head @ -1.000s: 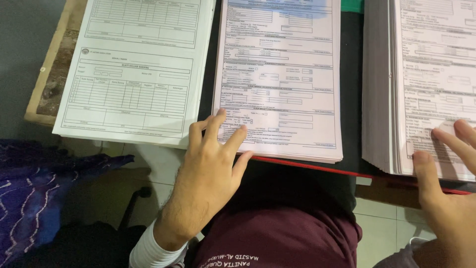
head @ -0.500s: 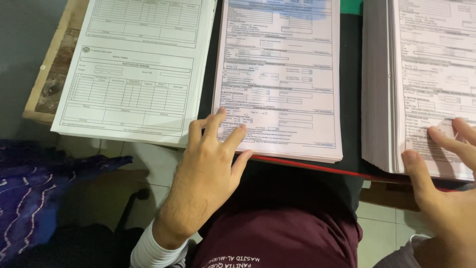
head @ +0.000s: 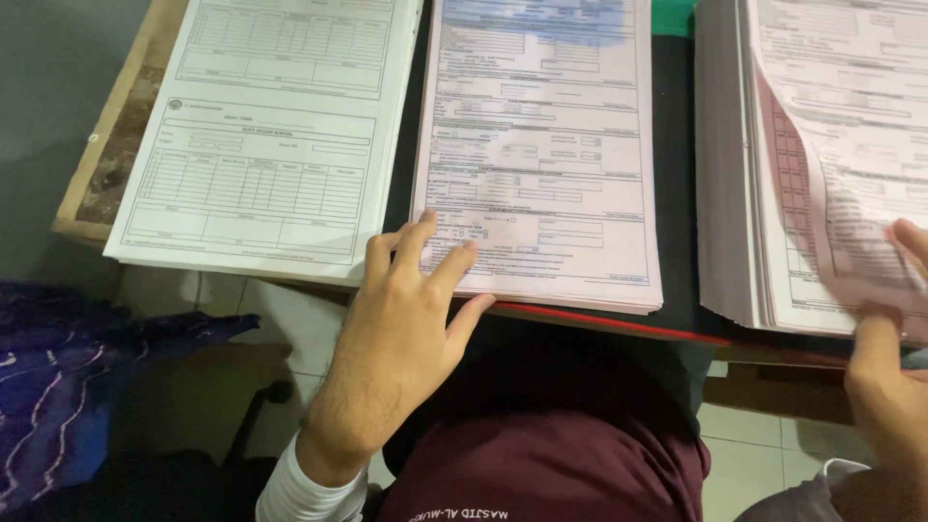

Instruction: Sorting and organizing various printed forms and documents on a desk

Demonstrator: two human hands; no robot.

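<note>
Three stacks of printed forms lie on a dark desk (head: 677,174). My left hand (head: 401,319) rests flat with spread fingers on the near left corner of the middle stack (head: 541,145). My right hand (head: 889,358) pinches the lower edge of a pale pink sheet (head: 860,184) and lifts it, curled, off the right stack (head: 735,193). The white left stack (head: 266,135) lies untouched beside my left hand.
A worn wooden board (head: 111,155) sits under the left stack at the desk's left edge. A blue patterned cloth (head: 58,387) lies at lower left. My maroon-clad lap (head: 551,454) is below the desk's red front edge (head: 599,317), above a tiled floor.
My right hand has gripped the top sheet of the right stack and raised it, so the sheet now curls up. My left hand has stayed on the middle stack.
</note>
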